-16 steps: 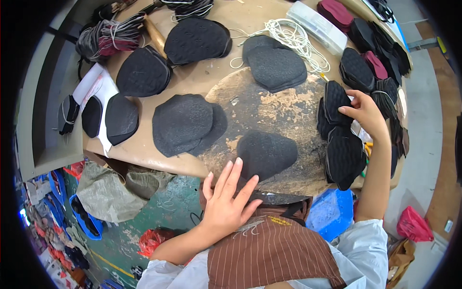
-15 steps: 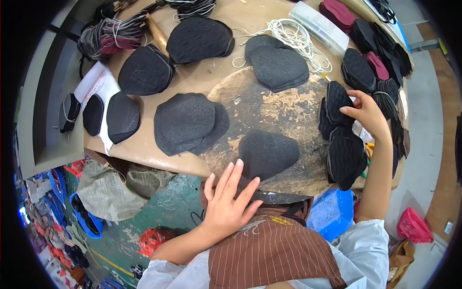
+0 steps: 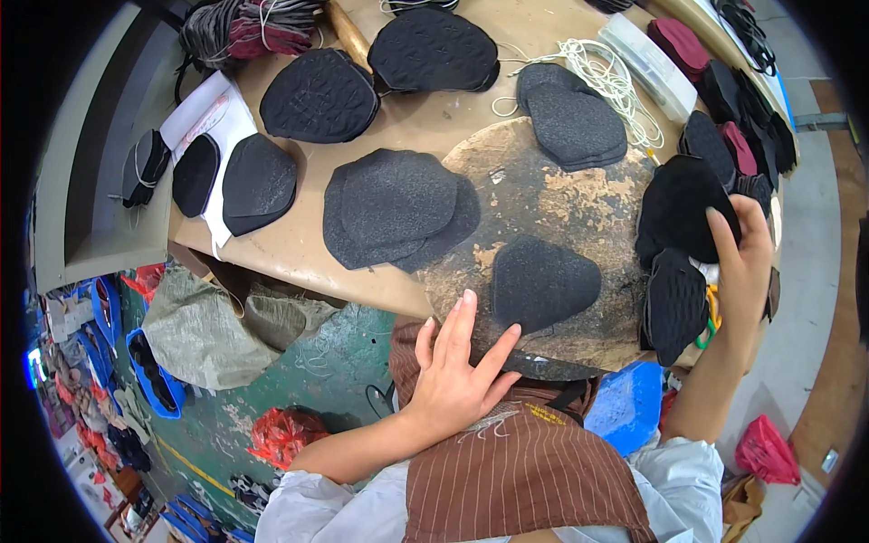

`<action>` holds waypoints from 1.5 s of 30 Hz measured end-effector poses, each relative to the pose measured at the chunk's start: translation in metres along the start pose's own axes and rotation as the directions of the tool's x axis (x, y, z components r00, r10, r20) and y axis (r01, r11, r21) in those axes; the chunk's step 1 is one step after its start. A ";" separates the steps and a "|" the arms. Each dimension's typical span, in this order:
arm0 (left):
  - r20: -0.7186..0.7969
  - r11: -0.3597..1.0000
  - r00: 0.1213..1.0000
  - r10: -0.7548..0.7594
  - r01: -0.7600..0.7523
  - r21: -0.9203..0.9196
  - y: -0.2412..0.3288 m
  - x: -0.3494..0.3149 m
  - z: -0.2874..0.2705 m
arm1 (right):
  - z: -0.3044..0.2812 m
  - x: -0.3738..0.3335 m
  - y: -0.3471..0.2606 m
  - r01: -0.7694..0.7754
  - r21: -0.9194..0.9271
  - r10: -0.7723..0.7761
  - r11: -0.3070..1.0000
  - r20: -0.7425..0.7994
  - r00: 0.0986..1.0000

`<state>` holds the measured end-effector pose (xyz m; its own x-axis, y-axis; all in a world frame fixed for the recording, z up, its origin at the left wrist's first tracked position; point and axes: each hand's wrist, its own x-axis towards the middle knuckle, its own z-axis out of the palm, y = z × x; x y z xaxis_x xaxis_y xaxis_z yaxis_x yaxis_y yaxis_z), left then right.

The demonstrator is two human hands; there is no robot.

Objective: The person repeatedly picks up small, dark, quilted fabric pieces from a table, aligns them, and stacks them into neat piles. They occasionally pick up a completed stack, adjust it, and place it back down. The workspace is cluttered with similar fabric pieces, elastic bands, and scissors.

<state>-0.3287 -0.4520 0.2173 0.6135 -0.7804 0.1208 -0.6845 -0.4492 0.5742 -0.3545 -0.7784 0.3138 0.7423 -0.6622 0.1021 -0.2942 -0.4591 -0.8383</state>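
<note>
My left hand lies flat with fingers spread at the near edge of the worn round work patch on the table, fingertips almost touching a single dark grey foam piece. My right hand grips a black rounded fabric piece, lifted and tilted above a stack of black quilted pieces at the table's right side. A pile of dark grey foam pieces lies left of the worn patch.
More black and grey piece stacks cover the tan table. White cord lies at the back, with dark red pieces at the far right. A grey sack, blue baskets and a blue bin sit on the floor below.
My right hand has picked a black piece off the right-hand stack and lifted it. My left hand stays flat at the table's near edge.
</note>
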 end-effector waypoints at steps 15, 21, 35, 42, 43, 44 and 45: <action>-0.040 0.999 0.999 0.032 -0.034 -0.041 -0.012 -0.005 -0.001 | 0.093 -0.055 0.011 -0.337 0.152 0.195 0.929 0.575 0.795; -0.057 0.998 0.998 0.031 -0.034 -0.061 -0.012 -0.003 -0.003 | 0.095 -0.053 0.011 -0.357 0.125 0.229 0.926 0.567 0.791; 0.092 0.988 0.996 0.008 -0.022 0.150 0.016 0.039 0.001 | 0.095 -0.031 -0.030 -0.064 -0.461 0.337 0.885 0.540 0.771; 0.029 0.998 1.000 -0.007 0.009 -0.069 0.003 0.058 -0.026 | 0.071 -0.042 -0.014 0.170 -0.112 -0.103 0.979 0.450 0.887; -0.062 0.997 0.998 0.007 -0.012 -0.077 -0.002 0.051 -0.028 | 0.059 -0.045 -0.012 0.114 0.017 -0.110 0.993 0.429 0.897; -0.083 0.997 0.997 -0.002 -0.005 -0.077 -0.005 0.044 -0.029 | 0.041 -0.052 -0.019 -0.098 0.160 0.030 0.982 0.381 0.924; -0.101 0.997 0.995 -0.013 0.006 -0.075 -0.006 0.037 -0.029 | 0.021 -0.057 -0.025 -0.296 0.309 0.180 0.904 0.353 0.918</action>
<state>-0.2906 -0.4660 0.2421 0.6589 -0.7267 0.1942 -0.6497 -0.4198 0.6337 -0.3770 -0.7169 0.3180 0.8414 -0.4813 -0.2459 -0.2994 -0.0362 -0.9534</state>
